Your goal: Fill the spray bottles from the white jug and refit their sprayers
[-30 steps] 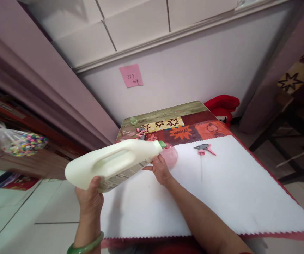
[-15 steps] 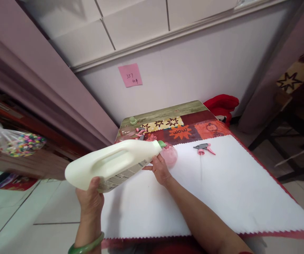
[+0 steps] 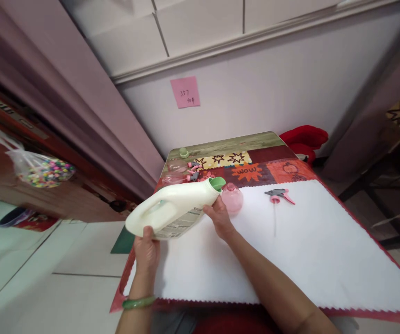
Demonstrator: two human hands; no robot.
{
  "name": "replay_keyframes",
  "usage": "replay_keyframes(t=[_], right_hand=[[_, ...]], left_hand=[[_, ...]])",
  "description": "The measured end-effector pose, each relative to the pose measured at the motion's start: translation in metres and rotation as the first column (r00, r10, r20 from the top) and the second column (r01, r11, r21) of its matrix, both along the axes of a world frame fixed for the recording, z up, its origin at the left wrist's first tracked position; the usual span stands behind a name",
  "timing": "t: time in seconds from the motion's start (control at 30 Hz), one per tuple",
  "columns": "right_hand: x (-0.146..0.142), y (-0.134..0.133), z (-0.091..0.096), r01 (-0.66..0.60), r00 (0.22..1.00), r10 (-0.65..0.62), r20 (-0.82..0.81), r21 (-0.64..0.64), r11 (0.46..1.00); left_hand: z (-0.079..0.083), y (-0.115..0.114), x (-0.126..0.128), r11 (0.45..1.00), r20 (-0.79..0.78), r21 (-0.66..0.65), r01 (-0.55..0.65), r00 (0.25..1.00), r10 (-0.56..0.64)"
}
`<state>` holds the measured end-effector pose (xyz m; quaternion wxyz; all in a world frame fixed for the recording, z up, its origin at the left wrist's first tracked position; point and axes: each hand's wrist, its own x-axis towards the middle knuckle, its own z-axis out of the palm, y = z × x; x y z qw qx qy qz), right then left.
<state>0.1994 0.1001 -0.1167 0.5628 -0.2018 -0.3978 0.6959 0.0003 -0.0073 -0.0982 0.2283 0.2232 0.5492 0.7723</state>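
Observation:
A large white detergent jug [image 3: 175,206] with a green pouring spout lies tilted between my two hands, its mouth up and to the right. My left hand [image 3: 147,248] grips its base end, thumb on top. Near the neck, my right hand [image 3: 220,218] holds the jug from below. Just right of the spout stands a round pink transparent bottle [image 3: 233,200] with its neck uncovered. The spout is beside that neck, and I see no liquid flowing. A grey and pink spray trigger head [image 3: 279,195] with a thin tube lies on the white cloth.
Two pink spray bottles [image 3: 175,178] lie at the table's left back, near a green cap [image 3: 183,153]. A white cloth [image 3: 304,260] covers much of the table. A bag of colourful beads [image 3: 48,171] hangs at left, and a red plush item [image 3: 304,141] sits behind the table.
The jug's spout has drawn back from the pink bottle's neck, and the jug is tipped less towards it. Both hands still hold the jug. The camera view has shifted.

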Motion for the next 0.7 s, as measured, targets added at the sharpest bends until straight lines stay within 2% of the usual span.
replay_keyframes(t=[0.2, 0.37, 0.53, 0.7], right_hand=[[-0.013, -0.003, 0.029, -0.048, 0.985, 0.014, 0.172, 0.191, 0.98], [-0.024, -0.006, 0.06, -0.072, 0.951, -0.055, 0.305, 0.39, 0.918], [-0.047, -0.018, 0.083, -0.126, 0.879, -0.136, 0.456, 0.5, 0.857], [-0.081, -0.024, 0.093, -0.159, 0.743, -0.247, 0.622, 0.523, 0.837]], left_hand=[[-0.016, -0.014, -0.017, 0.998, 0.133, 0.009, 0.056, 0.99, -0.057], [-0.026, -0.025, -0.024, 0.997, 0.138, -0.007, 0.072, 0.988, -0.07], [-0.039, -0.034, -0.037, 0.999, 0.07, -0.03, -0.032, 0.997, 0.034], [-0.03, -0.035, -0.053, 0.997, -0.087, -0.016, -0.069, 0.994, 0.068]])
